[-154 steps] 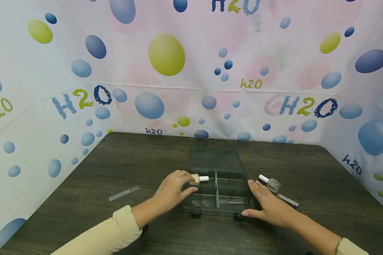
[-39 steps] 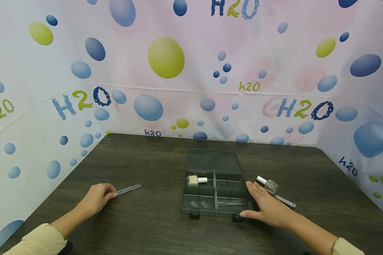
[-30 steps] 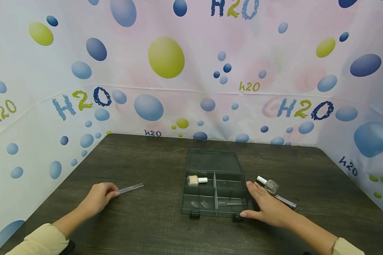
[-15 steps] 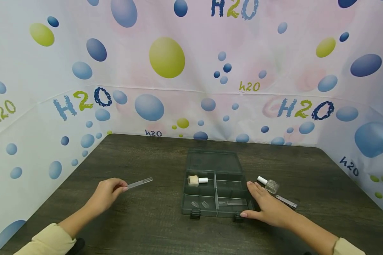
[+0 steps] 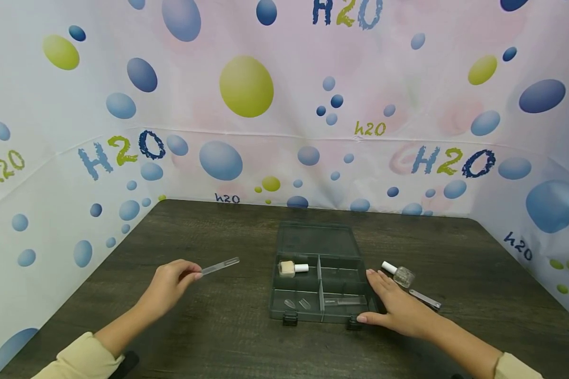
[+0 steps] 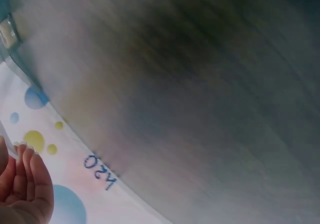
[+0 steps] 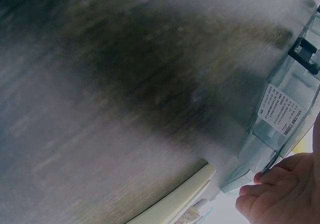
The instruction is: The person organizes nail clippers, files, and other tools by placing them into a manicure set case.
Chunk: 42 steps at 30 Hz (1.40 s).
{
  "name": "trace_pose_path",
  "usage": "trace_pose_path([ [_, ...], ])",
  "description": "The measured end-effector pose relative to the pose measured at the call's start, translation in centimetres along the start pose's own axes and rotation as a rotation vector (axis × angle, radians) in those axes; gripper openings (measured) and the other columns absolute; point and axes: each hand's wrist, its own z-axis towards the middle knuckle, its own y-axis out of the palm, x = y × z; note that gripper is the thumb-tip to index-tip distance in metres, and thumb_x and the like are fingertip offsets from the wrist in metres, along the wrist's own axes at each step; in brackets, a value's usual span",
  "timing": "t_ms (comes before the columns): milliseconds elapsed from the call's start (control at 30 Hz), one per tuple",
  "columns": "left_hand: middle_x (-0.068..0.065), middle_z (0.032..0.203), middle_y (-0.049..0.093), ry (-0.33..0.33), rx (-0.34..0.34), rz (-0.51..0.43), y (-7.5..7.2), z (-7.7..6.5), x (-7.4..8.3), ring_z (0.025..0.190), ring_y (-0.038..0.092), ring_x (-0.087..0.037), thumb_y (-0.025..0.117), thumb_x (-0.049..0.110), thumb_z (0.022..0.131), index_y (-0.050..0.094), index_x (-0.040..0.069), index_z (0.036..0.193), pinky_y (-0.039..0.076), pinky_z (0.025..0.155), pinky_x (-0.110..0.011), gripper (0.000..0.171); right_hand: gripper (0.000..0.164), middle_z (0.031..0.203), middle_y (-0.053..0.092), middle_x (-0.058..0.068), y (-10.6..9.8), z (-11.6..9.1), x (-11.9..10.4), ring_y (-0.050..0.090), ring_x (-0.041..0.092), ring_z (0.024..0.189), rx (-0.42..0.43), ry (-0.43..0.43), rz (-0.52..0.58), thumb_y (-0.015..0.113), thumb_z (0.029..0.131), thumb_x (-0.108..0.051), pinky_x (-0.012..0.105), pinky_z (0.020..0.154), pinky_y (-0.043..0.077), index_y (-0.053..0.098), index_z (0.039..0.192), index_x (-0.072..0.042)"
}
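My left hand pinches one end of a clear flat stick, like a nail file in shape, above the table left of the box. In the left wrist view the hand shows at the lower left edge. The grey see-through divided box lies with its lid laid back. My right hand rests along its right wall, fingers extended, thumb by the front latch. The box holds a beige nail polish bottle back left, two small clear pieces front left, and a clear stick front right.
A glittery nail polish bottle with a white cap lies right of the box. A nail clipper lies just in front of it, beside my right hand. The dark wooden table ends at a patterned curtain.
My left hand has let go of the beige bottle in the box, moved left and picked up the clear stick. It now carries the stick up and rightward. The right hand stays put.
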Motion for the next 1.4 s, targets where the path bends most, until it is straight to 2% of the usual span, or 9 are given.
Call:
trace_pose_path([
  [400, -0.001, 0.081, 0.065, 0.006, -0.029, -0.083, 1.0, 0.2, 3.1, 0.066, 0.055, -0.005, 0.067, 0.003, 0.081, 0.069, 0.004, 0.086, 0.048, 0.057, -0.019, 0.006, 0.101, 0.15, 0.02, 0.027, 0.0, 0.0, 0.0, 0.019, 0.049, 0.136, -0.001, 0.001, 0.0, 0.058, 0.079, -0.062, 0.066, 0.102, 0.026, 0.02, 0.146, 0.005],
  [633, 0.001, 0.078, 0.063, 0.06, -0.035, -0.149, 1.9, 0.3, 4.5, 0.064, 0.053, -0.001, 0.068, 0.003, 0.08, 0.069, 0.004, 0.085, 0.048, 0.056, -0.017, 0.006, 0.102, 0.15, 0.02, 0.028, -0.1, 0.0, 0.0, 0.019, 0.049, 0.136, -0.006, 0.003, 0.006, 0.058, 0.079, -0.062, 0.066, 0.102, 0.025, 0.02, 0.145, 0.005],
  [1400, -0.005, 0.085, 0.064, 0.162, -0.172, -0.221, 4.7, 1.6, 8.6, 0.068, 0.056, -0.006, 0.063, 0.005, 0.085, 0.067, 0.001, 0.089, 0.048, 0.057, -0.014, 0.007, 0.102, 0.151, 0.018, 0.027, -0.4, 0.0, -0.1, 0.016, 0.05, 0.136, -0.032, 0.013, 0.037, 0.058, 0.079, -0.062, 0.068, 0.1, 0.026, 0.017, 0.147, 0.003],
])
